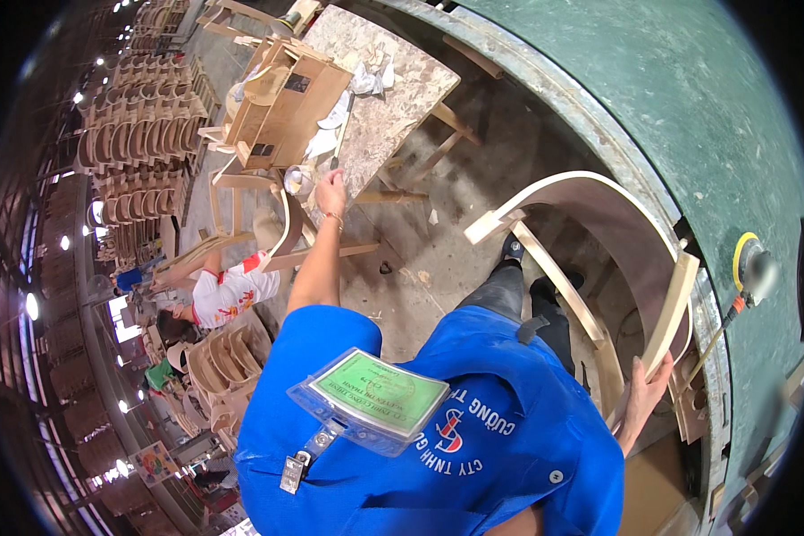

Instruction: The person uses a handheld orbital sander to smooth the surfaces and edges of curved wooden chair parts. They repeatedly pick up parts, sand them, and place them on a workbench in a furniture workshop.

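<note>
At the corner of the speckled worktable (415, 71), my left hand (330, 193) is closed, its fingers curled at the dark end of a thin stick-like tool (340, 143). The tool's exact kind is unclear. Beside that hand sits a small clear cup (297, 180). My right hand (645, 397) grips the lower end of a pale wooden leg on a curved chair frame (590, 201). The frame has a bent, dark-faced back and stands tilted between me and the green bench.
The green-topped bench (688, 116) curves along the right, with a yellow-rimmed sander (756, 270) and its hose on it. On the worktable stand a wooden box (299, 107) and white rags (371, 79). A co-worker (232, 295) bends at the left, near stacked curved chair parts (138, 138).
</note>
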A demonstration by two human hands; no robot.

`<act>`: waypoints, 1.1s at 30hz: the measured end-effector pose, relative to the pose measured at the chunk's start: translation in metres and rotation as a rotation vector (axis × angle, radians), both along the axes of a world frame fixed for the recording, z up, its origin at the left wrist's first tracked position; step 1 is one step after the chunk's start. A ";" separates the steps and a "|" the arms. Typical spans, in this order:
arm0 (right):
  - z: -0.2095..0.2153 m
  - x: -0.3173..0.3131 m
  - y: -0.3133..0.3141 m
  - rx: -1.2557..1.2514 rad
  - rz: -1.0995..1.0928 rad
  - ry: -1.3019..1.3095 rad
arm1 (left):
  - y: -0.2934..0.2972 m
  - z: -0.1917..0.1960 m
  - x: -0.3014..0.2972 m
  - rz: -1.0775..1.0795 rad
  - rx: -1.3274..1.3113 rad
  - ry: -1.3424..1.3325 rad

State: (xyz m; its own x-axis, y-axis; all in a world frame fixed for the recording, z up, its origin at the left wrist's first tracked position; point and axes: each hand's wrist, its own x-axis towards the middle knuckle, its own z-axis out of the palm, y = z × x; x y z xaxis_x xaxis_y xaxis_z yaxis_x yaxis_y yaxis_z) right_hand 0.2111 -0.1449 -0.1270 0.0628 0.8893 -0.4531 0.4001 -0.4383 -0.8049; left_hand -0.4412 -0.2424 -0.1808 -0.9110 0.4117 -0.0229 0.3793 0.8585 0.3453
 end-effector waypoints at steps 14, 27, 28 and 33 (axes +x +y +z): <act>0.041 -0.109 -0.023 -0.073 -0.114 -0.026 | 0.041 -0.023 -0.125 -0.496 -0.435 0.231; 0.096 -0.070 -0.047 0.096 -0.473 0.351 | 0.111 0.086 0.158 -0.377 0.315 -1.595; 0.100 -0.059 -0.054 0.117 -0.497 0.370 | 0.117 0.087 0.196 -0.425 0.291 -1.655; 0.123 0.006 -0.102 0.234 -0.631 0.361 | 0.117 0.068 0.357 -0.666 0.262 -2.013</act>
